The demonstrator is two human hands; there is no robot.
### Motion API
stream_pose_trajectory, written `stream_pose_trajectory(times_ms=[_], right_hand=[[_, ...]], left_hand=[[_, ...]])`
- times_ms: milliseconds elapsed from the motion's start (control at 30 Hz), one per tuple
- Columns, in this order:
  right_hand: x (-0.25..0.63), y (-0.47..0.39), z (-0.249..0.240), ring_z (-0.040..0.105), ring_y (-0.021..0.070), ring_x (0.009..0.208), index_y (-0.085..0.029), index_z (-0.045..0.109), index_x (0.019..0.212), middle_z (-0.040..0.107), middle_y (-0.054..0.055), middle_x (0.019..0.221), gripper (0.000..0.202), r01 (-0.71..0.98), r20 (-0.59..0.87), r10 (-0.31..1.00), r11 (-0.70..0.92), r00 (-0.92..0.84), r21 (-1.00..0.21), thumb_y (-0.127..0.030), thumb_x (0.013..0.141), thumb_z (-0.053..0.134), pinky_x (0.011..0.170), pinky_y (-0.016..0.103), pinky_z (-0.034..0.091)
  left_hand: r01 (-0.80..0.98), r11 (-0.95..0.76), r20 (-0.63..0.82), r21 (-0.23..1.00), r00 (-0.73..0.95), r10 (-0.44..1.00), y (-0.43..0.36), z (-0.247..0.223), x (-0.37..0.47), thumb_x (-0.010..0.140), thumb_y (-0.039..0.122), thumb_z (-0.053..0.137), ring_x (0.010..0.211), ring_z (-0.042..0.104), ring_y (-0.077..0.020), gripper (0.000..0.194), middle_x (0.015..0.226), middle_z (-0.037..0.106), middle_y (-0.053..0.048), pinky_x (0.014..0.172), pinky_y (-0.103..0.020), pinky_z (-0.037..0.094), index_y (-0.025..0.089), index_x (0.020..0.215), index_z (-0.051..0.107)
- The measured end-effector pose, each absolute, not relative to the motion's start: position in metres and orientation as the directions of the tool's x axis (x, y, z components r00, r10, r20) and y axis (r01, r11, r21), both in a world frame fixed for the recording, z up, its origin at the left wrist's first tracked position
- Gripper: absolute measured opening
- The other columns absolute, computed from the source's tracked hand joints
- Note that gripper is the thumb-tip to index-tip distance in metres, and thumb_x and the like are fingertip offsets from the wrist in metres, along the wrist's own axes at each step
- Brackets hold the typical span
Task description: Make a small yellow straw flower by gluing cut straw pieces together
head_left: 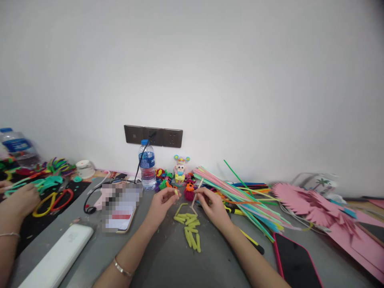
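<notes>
My left hand (162, 204) is closed in a pinch, and a small yellow-green piece (176, 193) shows at its fingertips. Opposite it, my right hand (211, 204) pinches a thin pale strip (195, 199), which is bent and points down to the table. Below both hands lie several short yellow-green rolls (192, 230), some piled together and some side by side. A bent yellow-green strip (180, 209) rests at the pile's left. Just behind my hands sit a small orange and magenta fuzzy figure (189, 192) and a toy figurine (180, 170).
A water bottle (147, 166) stands by the wall. Left are a phone (121, 214), a white power bank (60, 256) and another person's hand (22, 204) near scissors (61, 202). Right are coloured straw-like strips (240, 196), a red-cased phone (297, 260) and pink cut paper (312, 204).
</notes>
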State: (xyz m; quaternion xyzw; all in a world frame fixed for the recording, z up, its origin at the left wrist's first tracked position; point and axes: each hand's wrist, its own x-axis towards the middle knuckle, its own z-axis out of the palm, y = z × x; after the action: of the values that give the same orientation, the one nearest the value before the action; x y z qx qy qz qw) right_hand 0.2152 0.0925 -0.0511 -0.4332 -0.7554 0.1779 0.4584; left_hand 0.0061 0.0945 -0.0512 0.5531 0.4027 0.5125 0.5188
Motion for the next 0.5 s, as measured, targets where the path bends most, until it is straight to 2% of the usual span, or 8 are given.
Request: stream_pose_trajectory(times_ms=[200, 300, 367, 433, 500], right_hand=[[0.211, 0.086, -0.051, 0.055, 0.0167, 0.062, -0.019, 0.061, 0.104, 0.061, 0.003, 0.075, 0.020, 0.523, 0.551, 0.798, 0.587, -0.245, -0.618, -0.023, 0.094, 0.044, 0.060, 0.026, 0.043], [0.201, 0.077, -0.048, 0.056, 0.0164, 0.067, -0.021, 0.055, 0.118, 0.062, 0.005, 0.086, 0.027, 0.473, 0.575, 0.764, 0.638, -0.292, -0.608, -0.021, 0.093, 0.047, 0.064, 0.027, 0.046], [0.194, 0.072, -0.047, 0.057, 0.0167, 0.072, -0.022, 0.050, 0.128, 0.061, 0.007, 0.094, 0.037, 0.432, 0.591, 0.729, 0.682, -0.344, -0.590, -0.020, 0.090, 0.051, 0.066, 0.027, 0.047], [0.189, 0.068, -0.047, 0.057, 0.0171, 0.075, -0.023, 0.050, 0.129, 0.060, 0.006, 0.094, 0.041, 0.404, 0.604, 0.701, 0.713, -0.380, -0.574, -0.018, 0.089, 0.054, 0.067, 0.027, 0.048], [0.186, 0.067, -0.047, 0.057, 0.0169, 0.074, -0.024, 0.056, 0.123, 0.059, 0.004, 0.087, 0.034, 0.387, 0.617, 0.688, 0.725, -0.381, -0.570, -0.018, 0.089, 0.055, 0.066, 0.026, 0.048]], left_hand=[[-0.201, 0.018, 0.017, 0.979, 0.172, 0.985, 0.088, -0.045, 0.006, 0.070, 0.046, 0.073, 0.085, 0.064, -0.0200, 0.034, 0.087, 0.073, -0.006, 0.075, -0.028, 0.049, 0.016, 0.086, 0.067], [-0.220, 0.025, 0.021, 0.975, 0.207, 0.978, 0.085, -0.044, 0.008, 0.070, 0.045, 0.075, 0.072, 0.058, -0.0139, 0.032, 0.075, 0.065, 0.000, 0.065, -0.022, 0.046, 0.016, 0.080, 0.065], [-0.214, 0.020, 0.037, 0.977, 0.262, 0.964, 0.082, -0.044, 0.011, 0.071, 0.044, 0.075, 0.058, 0.049, -0.0090, 0.031, 0.064, 0.056, 0.004, 0.054, -0.018, 0.040, 0.015, 0.077, 0.063], [-0.198, 0.025, 0.044, 0.980, 0.338, 0.940, 0.079, -0.043, 0.013, 0.071, 0.044, 0.075, 0.050, 0.041, -0.0063, 0.033, 0.059, 0.049, 0.006, 0.048, -0.018, 0.033, 0.015, 0.075, 0.061], [-0.187, 0.027, 0.046, 0.982, 0.375, 0.926, 0.077, -0.043, 0.015, 0.071, 0.046, 0.074, 0.048, 0.038, -0.0056, 0.035, 0.059, 0.048, 0.006, 0.046, -0.018, 0.031, 0.014, 0.074, 0.060]])
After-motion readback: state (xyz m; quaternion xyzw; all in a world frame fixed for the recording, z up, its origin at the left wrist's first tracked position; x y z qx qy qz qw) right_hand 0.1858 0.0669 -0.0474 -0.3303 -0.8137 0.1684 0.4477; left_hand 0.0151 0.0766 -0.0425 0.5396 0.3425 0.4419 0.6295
